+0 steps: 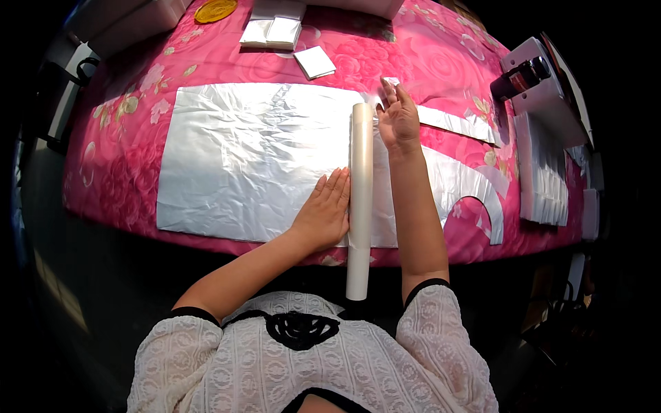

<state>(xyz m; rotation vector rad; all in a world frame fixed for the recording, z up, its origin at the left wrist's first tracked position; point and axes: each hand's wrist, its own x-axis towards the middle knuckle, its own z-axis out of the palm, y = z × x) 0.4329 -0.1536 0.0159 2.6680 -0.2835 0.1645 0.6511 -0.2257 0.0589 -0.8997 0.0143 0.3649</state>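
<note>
A crinkled silver plastic sheet (234,165) lies across the table; its right end is cut into curved, strap-like arms. Across the sheet rests a cream-white tube or roll (361,186), its near end reaching past the table's front edge. My left hand (326,210) lies flat on the silver sheet, fingers together and stretched out, against the left side of the roll. To the right of the roll's far end, my right hand (399,118) is turned palm up with its fingers apart and loosely bent. Nothing shows in its palm, and its fingertips are slightly blurred.
A pink flowered tablecloth (124,172) covers the table. Folded silver packets (272,31) and a single square packet (315,62) lie at the back. A yellow disc (215,10) sits farther left. A dark bottle (521,78) and a stack of silver sheets (544,172) stand at the right.
</note>
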